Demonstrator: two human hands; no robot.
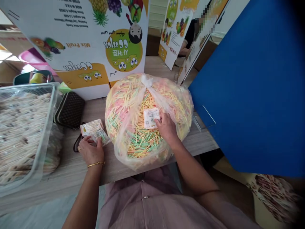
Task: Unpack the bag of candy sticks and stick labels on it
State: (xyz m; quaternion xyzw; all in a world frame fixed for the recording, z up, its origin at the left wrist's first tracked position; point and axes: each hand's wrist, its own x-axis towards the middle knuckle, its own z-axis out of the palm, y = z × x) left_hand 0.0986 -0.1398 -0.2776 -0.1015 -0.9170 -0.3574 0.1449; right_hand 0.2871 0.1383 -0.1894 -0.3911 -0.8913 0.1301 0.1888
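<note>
A big clear plastic bag (149, 136) full of thin pastel candy sticks sits in front of me, its top gathered. My right hand (166, 127) is over the bag and pinches the right edge of a small white printed sachet (150, 118) between thumb and fingers. Left of the bag, my left hand (91, 152) is at the table with its thumb and fingers around the near edge of a small stack of printed sachets (94, 130). How many sachets are in that stack I cannot tell.
A clear plastic tub (40, 152) of wrapped sticks stands at the left, beside a dark patterned pouch (70, 109). Printed cartons (81, 73) stand behind the bag. A blue panel (252, 95) rises at the right. Another person's arm (187, 43) shows behind cartons.
</note>
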